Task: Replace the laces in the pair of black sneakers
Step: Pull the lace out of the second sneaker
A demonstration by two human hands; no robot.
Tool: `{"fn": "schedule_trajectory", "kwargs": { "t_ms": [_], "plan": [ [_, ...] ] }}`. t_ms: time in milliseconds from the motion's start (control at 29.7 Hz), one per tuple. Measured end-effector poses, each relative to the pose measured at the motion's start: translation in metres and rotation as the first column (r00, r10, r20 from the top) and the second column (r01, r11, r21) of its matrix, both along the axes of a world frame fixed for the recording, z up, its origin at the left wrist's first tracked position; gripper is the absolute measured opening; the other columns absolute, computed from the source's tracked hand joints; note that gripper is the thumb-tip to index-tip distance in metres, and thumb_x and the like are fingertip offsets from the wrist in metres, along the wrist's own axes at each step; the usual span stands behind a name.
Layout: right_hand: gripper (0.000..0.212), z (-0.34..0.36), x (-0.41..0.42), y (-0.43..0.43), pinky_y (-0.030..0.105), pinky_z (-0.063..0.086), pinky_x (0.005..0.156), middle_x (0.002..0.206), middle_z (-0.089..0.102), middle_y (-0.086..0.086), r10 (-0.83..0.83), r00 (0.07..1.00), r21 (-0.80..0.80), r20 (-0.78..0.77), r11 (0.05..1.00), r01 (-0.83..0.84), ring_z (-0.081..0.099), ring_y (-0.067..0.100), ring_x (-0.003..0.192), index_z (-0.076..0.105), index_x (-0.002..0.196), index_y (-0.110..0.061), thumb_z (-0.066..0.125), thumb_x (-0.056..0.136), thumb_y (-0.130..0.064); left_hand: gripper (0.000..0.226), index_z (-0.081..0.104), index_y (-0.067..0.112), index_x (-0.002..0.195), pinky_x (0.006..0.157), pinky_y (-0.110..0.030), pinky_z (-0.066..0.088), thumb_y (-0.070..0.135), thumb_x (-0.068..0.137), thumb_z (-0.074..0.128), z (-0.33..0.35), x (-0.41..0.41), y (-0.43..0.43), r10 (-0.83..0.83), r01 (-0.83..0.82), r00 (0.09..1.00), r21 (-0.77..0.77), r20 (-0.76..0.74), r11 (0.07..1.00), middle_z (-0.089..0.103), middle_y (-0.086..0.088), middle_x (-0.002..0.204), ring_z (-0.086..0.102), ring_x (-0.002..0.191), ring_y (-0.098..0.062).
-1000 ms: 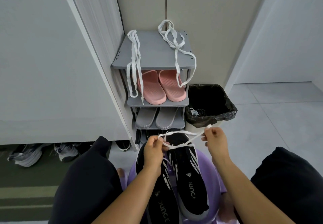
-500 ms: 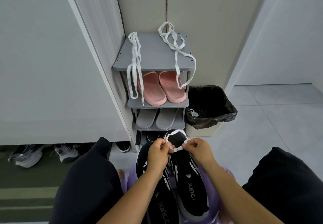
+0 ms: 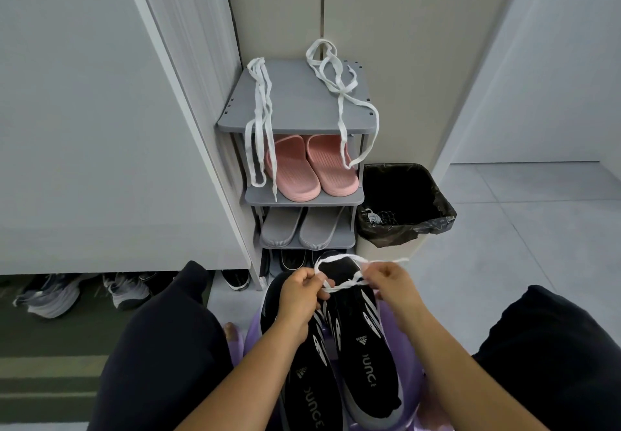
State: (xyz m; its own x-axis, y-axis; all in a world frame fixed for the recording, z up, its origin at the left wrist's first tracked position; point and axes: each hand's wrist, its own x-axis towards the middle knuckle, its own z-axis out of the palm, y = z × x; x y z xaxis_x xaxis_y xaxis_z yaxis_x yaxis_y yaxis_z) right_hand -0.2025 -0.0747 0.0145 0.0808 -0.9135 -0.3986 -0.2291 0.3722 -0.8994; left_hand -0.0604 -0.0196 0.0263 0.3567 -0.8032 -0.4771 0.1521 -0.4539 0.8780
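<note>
Pinching a white lace (image 3: 339, 284) from either side, the left hand (image 3: 300, 292) and right hand (image 3: 391, 284) hold it over the toe of the right-side black sneaker (image 3: 361, 346). Both hands' fingers are closed on the lace, which loops up between them. The other black sneaker (image 3: 302, 383) lies just beside it on the left, both resting on a purple stool (image 3: 408, 340) between the person's knees. Two more white laces (image 3: 262, 121) drape over the top of a grey shoe rack (image 3: 299, 108), hanging before pink slippers (image 3: 311, 168). A black-lined bin (image 3: 405, 202) stands just right of the rack.
</note>
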Motion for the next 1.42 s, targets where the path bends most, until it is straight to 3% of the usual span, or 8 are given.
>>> {"fn": "schedule_trajectory", "kwargs": {
  "t_ms": [101, 236, 472, 674, 877, 1146, 1315, 1416],
  "plan": [
    [0.016, -0.006, 0.007, 0.004, 0.038, 0.049, 0.083, 0.076, 0.062, 0.004, 0.014, 0.996, 0.008, -0.083, 1.000, -0.013, 0.060, 0.021, 0.079, 0.059, 0.078, -0.011, 0.072, 0.080, -0.021, 0.012, 0.056, 0.010, 0.082, 0.052, -0.019, 0.035, 0.007, 0.092, 0.051, 0.000, -0.001, 0.000, 0.012, -0.012, 1.000, 0.007, -0.004, 1.000, 0.069, -0.004, 0.084, 0.051, 0.057, -0.008],
    [0.042, 0.004, 0.009, 0.005, 0.029, 0.039, 0.062, 0.065, 0.048, 0.004, 0.084, 0.991, -0.021, -0.102, 0.996, -0.087, 0.046, 0.017, 0.064, 0.047, 0.065, -0.011, 0.061, 0.085, -0.044, 0.012, 0.056, 0.011, 0.083, 0.054, -0.021, 0.036, 0.010, 0.093, 0.050, -0.002, -0.002, 0.002, 0.014, -0.014, 0.999, -0.008, 0.033, 1.000, 0.069, -0.004, 0.089, 0.051, 0.059, -0.009],
    [0.035, -0.009, 0.009, 0.006, 0.019, 0.034, 0.058, 0.067, 0.051, 0.004, 0.144, 0.898, -0.235, -0.416, 0.937, -0.259, 0.045, 0.013, 0.060, 0.044, 0.058, -0.024, 0.062, 0.087, -0.016, 0.018, 0.048, 0.013, 0.080, 0.047, -0.018, 0.034, 0.012, 0.097, 0.042, -0.003, -0.003, -0.001, -0.027, 0.027, 0.989, 0.002, 0.148, 1.000, 0.069, -0.001, 0.096, 0.048, 0.051, -0.007],
    [0.026, 0.024, -0.015, -0.023, 0.015, 0.047, 0.048, 0.066, 0.050, 0.005, -0.455, 0.855, -0.141, 0.247, 0.856, 0.497, 0.049, 0.012, 0.056, 0.048, 0.071, -0.012, 0.045, 0.097, -0.013, 0.017, 0.047, 0.012, 0.085, 0.039, -0.011, 0.033, 0.012, 0.099, 0.037, -0.001, -0.001, -0.003, -0.036, 0.032, 0.989, 0.030, 0.141, 0.999, 0.067, -0.001, 0.096, 0.044, 0.050, -0.011],
    [0.011, 0.005, 0.001, -0.001, 0.029, 0.047, 0.067, 0.071, 0.057, 0.001, 0.100, 0.993, 0.045, -0.055, 0.994, -0.098, 0.053, 0.014, 0.067, 0.058, 0.081, -0.010, 0.067, 0.084, -0.016, 0.014, 0.048, 0.010, 0.091, 0.050, -0.019, 0.039, 0.015, 0.099, 0.039, 0.001, -0.001, -0.001, -0.050, 0.047, 0.987, 0.022, 0.155, 0.999, 0.068, 0.001, 0.094, 0.047, 0.046, -0.006],
    [0.014, -0.005, 0.014, 0.003, 0.010, 0.038, 0.055, 0.064, 0.053, -0.001, 0.087, 0.948, -0.188, -0.305, 0.971, -0.150, 0.049, 0.015, 0.062, 0.054, 0.076, -0.013, 0.060, 0.089, -0.012, 0.015, 0.050, 0.011, 0.090, 0.073, -0.025, 0.044, 0.017, 0.098, 0.040, 0.000, 0.000, -0.001, -0.131, 0.126, 0.950, 0.036, 0.283, 0.991, 0.068, 0.009, 0.092, 0.060, 0.084, -0.015],
    [0.018, 0.020, -0.007, -0.019, 0.021, 0.050, 0.050, 0.075, 0.061, 0.004, -0.473, 0.840, -0.168, 0.266, 0.836, 0.523, 0.055, 0.014, 0.061, 0.043, 0.082, -0.019, 0.042, 0.099, -0.012, 0.014, 0.049, 0.010, 0.089, 0.053, -0.017, 0.033, 0.016, 0.098, 0.039, -0.002, 0.002, -0.004, -0.151, 0.146, 0.941, 0.039, 0.302, 0.989, 0.066, 0.012, 0.089, 0.043, 0.060, -0.009],
    [0.005, 0.022, -0.015, -0.025, 0.017, 0.047, 0.052, 0.078, 0.059, 0.006, -0.418, 0.861, -0.056, 0.291, 0.891, 0.451, 0.052, 0.012, 0.064, 0.047, 0.096, -0.009, 0.047, 0.097, -0.013, 0.014, 0.049, 0.012, 0.088, 0.054, -0.018, 0.032, 0.016, 0.098, 0.040, -0.003, 0.003, -0.004, -0.136, 0.130, 0.949, 0.039, 0.286, 0.991, 0.067, 0.012, 0.087, 0.040, 0.062, -0.011]
  ]
}}
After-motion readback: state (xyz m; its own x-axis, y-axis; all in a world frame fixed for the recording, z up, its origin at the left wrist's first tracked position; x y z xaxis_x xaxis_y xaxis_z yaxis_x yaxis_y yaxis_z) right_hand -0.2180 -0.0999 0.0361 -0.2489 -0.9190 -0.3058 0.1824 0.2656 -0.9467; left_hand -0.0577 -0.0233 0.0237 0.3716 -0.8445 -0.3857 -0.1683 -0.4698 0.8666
